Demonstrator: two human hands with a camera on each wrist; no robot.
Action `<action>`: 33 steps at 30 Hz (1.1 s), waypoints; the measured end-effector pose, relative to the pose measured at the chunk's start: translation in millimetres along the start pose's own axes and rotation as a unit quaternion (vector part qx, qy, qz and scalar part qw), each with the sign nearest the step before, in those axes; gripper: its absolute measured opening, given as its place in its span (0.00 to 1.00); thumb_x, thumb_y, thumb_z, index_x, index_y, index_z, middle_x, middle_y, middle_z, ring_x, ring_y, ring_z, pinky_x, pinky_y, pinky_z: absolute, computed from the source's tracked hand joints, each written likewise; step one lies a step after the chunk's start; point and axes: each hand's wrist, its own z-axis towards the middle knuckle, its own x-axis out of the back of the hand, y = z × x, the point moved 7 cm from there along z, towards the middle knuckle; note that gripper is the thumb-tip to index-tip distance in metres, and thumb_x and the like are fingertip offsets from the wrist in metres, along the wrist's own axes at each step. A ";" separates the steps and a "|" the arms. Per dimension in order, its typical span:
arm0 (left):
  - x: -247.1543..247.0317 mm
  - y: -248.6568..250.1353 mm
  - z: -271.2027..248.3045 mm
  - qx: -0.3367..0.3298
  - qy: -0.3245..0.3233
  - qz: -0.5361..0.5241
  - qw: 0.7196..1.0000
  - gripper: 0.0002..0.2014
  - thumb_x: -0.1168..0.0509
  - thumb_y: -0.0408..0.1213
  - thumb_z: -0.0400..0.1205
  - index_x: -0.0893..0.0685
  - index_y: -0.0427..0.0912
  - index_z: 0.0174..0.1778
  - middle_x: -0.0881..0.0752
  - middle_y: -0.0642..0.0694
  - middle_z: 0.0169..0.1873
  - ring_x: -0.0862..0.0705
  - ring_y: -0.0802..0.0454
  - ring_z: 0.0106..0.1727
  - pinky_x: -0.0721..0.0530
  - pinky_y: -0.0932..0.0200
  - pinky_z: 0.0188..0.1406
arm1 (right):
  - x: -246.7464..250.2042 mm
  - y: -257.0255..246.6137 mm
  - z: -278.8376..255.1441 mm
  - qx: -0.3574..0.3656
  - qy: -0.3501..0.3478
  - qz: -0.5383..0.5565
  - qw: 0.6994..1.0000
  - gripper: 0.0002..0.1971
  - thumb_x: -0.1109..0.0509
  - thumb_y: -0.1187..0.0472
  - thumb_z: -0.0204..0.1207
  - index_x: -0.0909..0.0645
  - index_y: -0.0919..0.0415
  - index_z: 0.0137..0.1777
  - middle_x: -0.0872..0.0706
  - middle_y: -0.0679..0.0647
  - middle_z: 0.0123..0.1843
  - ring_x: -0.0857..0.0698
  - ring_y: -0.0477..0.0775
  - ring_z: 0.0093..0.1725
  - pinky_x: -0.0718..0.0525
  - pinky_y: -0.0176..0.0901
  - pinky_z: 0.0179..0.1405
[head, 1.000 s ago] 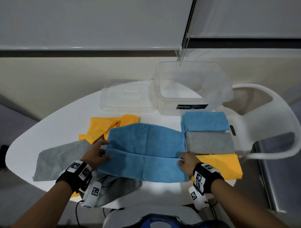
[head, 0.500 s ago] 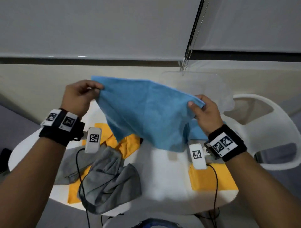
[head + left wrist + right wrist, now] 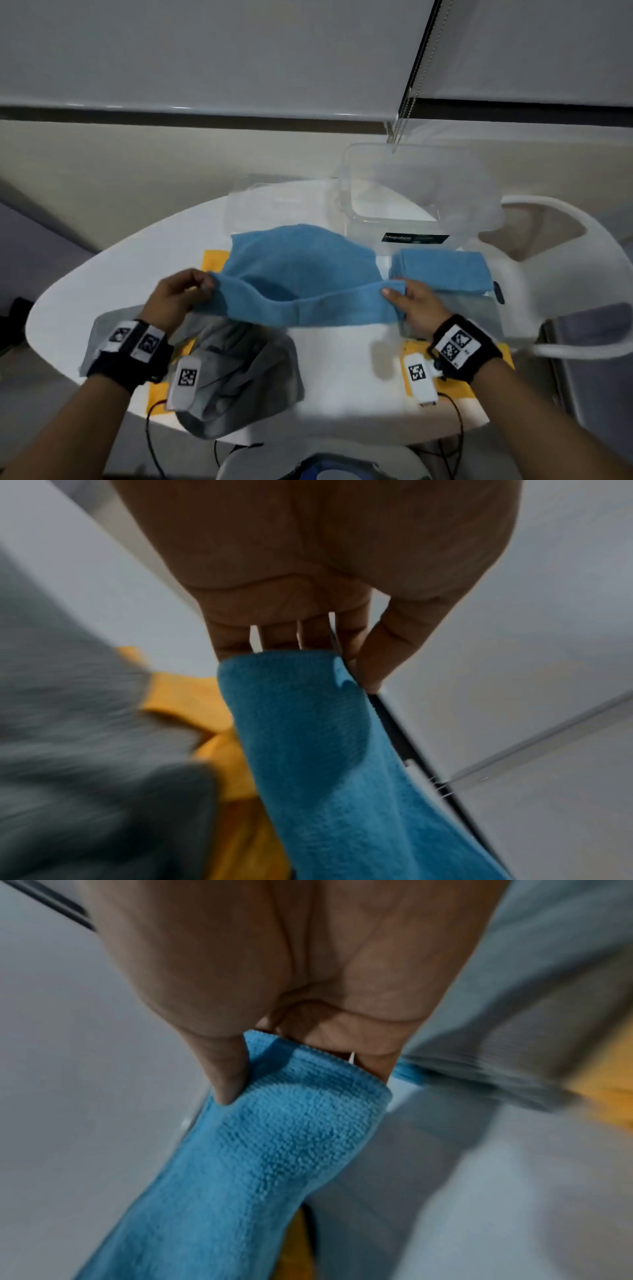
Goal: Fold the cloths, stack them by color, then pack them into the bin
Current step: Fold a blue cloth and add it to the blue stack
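A blue cloth (image 3: 301,274) hangs low over the middle of the white table (image 3: 346,370), stretched between both hands. My left hand (image 3: 181,298) pinches its left end (image 3: 308,723), thumb against fingers. My right hand (image 3: 411,305) pinches the right end (image 3: 274,1137) the same way. At the right lie a folded blue cloth (image 3: 442,270), a folded grey one (image 3: 479,311) and a folded yellow one (image 3: 493,380), partly hidden by my right wrist. The clear bin (image 3: 418,198) stands open at the back right.
A crumpled grey cloth (image 3: 239,370) and yellow cloths (image 3: 214,262) lie at the left. The bin's clear lid (image 3: 270,205) rests left of the bin. A white chair (image 3: 565,260) stands to the right. Cables hang from the wrist cameras over the table's front edge.
Both hands lifted the blue cloth off the table and held it up high, then brought it back down low over the table, with its near edge folded toward me.
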 end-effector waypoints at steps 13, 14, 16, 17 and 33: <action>11.3 -103.8 -30.2 0.120 -0.038 0.168 0.978 0.16 0.28 0.60 0.64 0.16 0.70 0.48 0.11 0.50 0.37 0.16 0.55 0.37 0.22 0.56 0.35 | -16.4 119.9 -28.5 -0.159 -0.097 -0.409 0.893 0.13 0.36 0.55 0.84 0.31 0.50 0.37 0.25 0.50 0.33 0.24 0.51 0.34 0.23 0.44 0.35; 10.4 -99.0 -28.4 0.110 -0.030 0.182 0.977 0.13 0.27 0.55 0.68 0.16 0.68 0.48 0.11 0.50 0.38 0.15 0.54 0.39 0.22 0.56 0.36 | -16.3 119.7 -28.0 -0.158 -0.092 -0.411 0.893 0.12 0.37 0.55 0.84 0.30 0.49 0.37 0.24 0.51 0.34 0.24 0.51 0.34 0.25 0.42 0.33; 9.4 -95.5 -22.6 0.095 -0.015 0.207 0.974 0.10 0.26 0.43 0.76 0.16 0.63 0.49 0.11 0.49 0.40 0.14 0.53 0.42 0.21 0.57 0.38 | -15.4 117.4 -25.9 -0.158 -0.074 -0.406 0.897 0.11 0.37 0.55 0.83 0.29 0.49 0.38 0.22 0.52 0.35 0.22 0.53 0.36 0.26 0.43 0.32; 9.1 -96.4 -20.0 0.093 -0.013 0.222 0.970 0.10 0.28 0.39 0.78 0.16 0.60 0.49 0.12 0.49 0.40 0.14 0.52 0.44 0.20 0.56 0.40 | -16.0 113.6 -24.0 -0.152 -0.064 -0.407 0.898 0.11 0.37 0.55 0.83 0.28 0.49 0.38 0.21 0.52 0.36 0.22 0.54 0.37 0.27 0.44 0.33; 7.3 -92.8 3.0 0.109 0.037 0.343 0.932 0.07 0.31 0.38 0.79 0.16 0.53 0.50 0.15 0.49 0.40 0.18 0.48 0.44 0.24 0.57 0.42 | -25.6 102.0 -1.1 -0.157 0.009 -0.469 0.869 0.08 0.35 0.54 0.82 0.21 0.54 0.57 0.19 0.53 0.48 0.16 0.59 0.53 0.26 0.38 0.46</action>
